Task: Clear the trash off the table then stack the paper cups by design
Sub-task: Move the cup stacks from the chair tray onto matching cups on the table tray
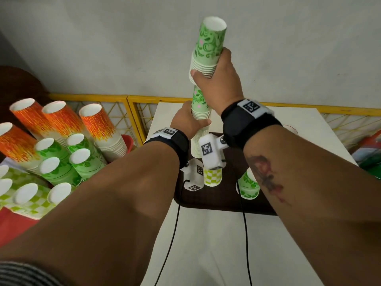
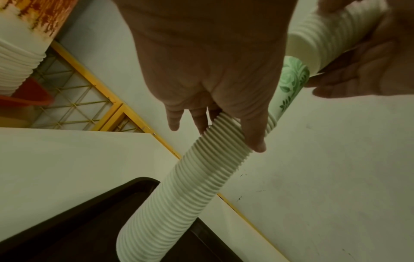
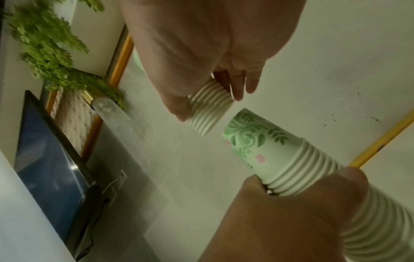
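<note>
A tall stack of upside-down green floral paper cups [image 1: 200, 112] [image 2: 179, 195] stands on the dark brown tray [image 1: 218, 201]. My left hand [image 1: 188, 120] [image 2: 212, 113] grips this stack near its top. My right hand [image 1: 216, 73] [image 3: 212, 99] holds a shorter stack of the same green floral cups [image 1: 210, 46] [image 3: 209, 113] just above the tall stack's top cup [image 3: 251, 140], mouths down, with a small gap between them. On the tray also stand a yellow-green checked cup [image 1: 213, 177] and a green leaf cup [image 1: 248, 186], both upside down.
At the left stand sorted stacks: orange flame cups [image 1: 97, 129], green leaf cups [image 1: 55, 162] and checked cups [image 1: 24, 195]. A yellow lattice fence [image 1: 115, 112] runs behind the white table [image 1: 206, 244]. Two black cables [image 1: 171, 240] hang from my wrist cameras.
</note>
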A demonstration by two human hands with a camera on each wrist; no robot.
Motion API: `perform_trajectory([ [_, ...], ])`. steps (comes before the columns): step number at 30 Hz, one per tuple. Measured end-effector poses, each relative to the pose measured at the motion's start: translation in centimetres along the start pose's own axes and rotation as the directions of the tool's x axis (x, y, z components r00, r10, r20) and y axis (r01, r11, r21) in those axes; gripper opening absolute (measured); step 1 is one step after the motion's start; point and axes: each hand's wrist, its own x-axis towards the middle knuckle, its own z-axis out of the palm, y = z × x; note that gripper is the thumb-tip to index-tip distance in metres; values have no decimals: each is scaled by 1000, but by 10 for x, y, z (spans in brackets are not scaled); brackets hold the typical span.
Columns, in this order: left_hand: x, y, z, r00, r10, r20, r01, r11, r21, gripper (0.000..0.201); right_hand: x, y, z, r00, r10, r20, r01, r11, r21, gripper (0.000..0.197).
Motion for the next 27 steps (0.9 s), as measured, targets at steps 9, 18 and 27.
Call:
perform_trajectory([
  [9,-6,-9,-6,1000,-13,13,12,995,99,61,-1,23,20,988,53,148,-38,994,-100,55],
  [18,-6,-11,-1,1000,13,19,-15,992,123,52,-34,58,32,983,117,140,-109,992,-63,56],
  [27,-7,-7,1,998,-35,56,25,985,168,66,-33,56,33,979,136,150,-124,989,-84,60],
])
